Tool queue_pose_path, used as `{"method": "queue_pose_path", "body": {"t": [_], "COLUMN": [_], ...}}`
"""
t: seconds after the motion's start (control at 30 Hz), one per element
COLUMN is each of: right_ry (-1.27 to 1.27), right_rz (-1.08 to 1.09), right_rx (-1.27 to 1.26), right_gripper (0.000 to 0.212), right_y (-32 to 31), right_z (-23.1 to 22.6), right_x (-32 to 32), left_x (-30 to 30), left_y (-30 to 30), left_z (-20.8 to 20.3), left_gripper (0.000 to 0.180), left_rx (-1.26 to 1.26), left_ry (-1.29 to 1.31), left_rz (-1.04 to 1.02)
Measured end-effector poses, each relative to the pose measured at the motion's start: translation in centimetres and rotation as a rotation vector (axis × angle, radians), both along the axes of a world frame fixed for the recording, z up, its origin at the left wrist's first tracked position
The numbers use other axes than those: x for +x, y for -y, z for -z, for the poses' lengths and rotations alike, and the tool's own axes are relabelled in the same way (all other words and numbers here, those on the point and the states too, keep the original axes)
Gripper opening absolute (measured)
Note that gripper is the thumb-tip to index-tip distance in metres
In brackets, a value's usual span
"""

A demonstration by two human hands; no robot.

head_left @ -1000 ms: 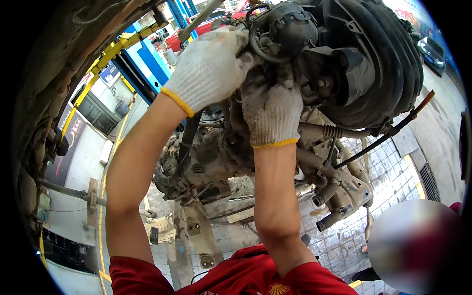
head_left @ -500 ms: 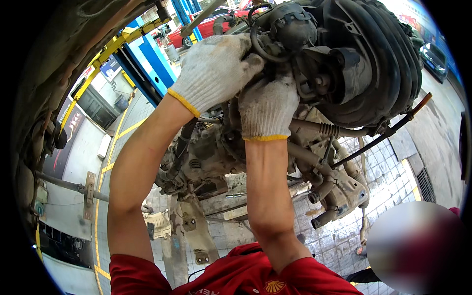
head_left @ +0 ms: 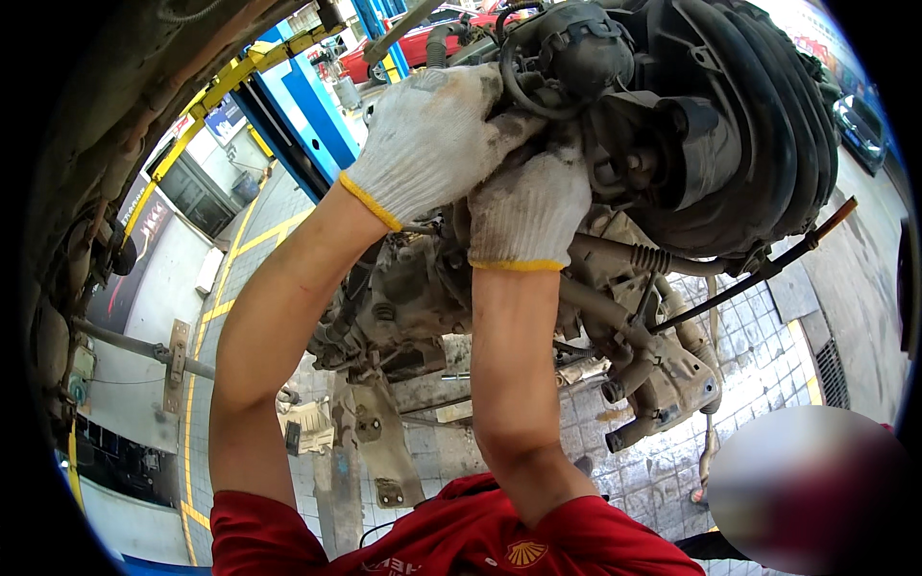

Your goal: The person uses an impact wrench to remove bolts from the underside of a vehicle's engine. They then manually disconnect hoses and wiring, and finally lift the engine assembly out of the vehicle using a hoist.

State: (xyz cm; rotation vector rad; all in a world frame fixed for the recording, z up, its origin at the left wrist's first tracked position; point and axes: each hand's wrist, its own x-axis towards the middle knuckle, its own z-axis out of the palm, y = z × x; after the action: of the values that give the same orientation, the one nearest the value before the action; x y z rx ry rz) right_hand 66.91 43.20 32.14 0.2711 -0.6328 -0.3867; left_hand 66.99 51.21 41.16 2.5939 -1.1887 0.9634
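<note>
Overhead, both hands in white knit gloves with yellow cuffs work close together among the underside parts of a raised vehicle. My left hand [head_left: 423,139] is curled, its thumb bent in beside a thin black hose [head_left: 514,82]; what its fingers grip is hidden. Just right of it and lower, my right hand [head_left: 531,211] reaches up with bent fingers under the hose, their tips out of sight among the parts. A round black cap-like part [head_left: 586,60] sits above the hands. To their right is a large ribbed black housing [head_left: 768,144].
A dirty metal assembly [head_left: 413,298] hangs below my hands. A long dark rod [head_left: 749,274] juts out to the right, above open pipe ends [head_left: 629,437]. Blue lift post [head_left: 312,115] at left. A person, blurred [head_left: 807,490], is at lower right; a red car [head_left: 451,38] stands behind.
The view has shifted slightly, so the vehicle parts sit a little further right. My left thumb has moved deeper beside the right hand's fingers. Both hands stay at the same spot.
</note>
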Motion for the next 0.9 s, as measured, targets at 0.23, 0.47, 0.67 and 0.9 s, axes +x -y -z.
{"method": "queue_pose_path", "body": {"t": [0.23, 0.47, 0.67, 0.9], "right_ry": [-0.159, -0.324, -0.249, -0.272], "right_rz": [-0.004, -0.002, 0.067, 0.041], "right_rx": [0.116, 0.089, 0.063, 0.038], "right_gripper": [0.034, 0.037, 0.039, 0.041], "right_y": [0.2, 0.3, -0.5, 0.1], "right_z": [-0.5, -1.6, -1.1, -1.5], "right_x": [-0.5, -1.4, 0.1, -0.1], "left_x": [1.5, 1.8, 1.3, 0.9], "left_y": [0.0, -0.1, -0.5, -0.1], "left_z": [-2.2, -2.6, -1.6, 0.0], "left_gripper": [0.034, 0.033, 0.030, 0.032], "left_rx": [0.119, 0.178, 0.110, 0.105], "left_ry": [0.068, 0.081, 0.019, 0.130], "left_rz": [0.016, -0.003, 0.069, 0.044]}}
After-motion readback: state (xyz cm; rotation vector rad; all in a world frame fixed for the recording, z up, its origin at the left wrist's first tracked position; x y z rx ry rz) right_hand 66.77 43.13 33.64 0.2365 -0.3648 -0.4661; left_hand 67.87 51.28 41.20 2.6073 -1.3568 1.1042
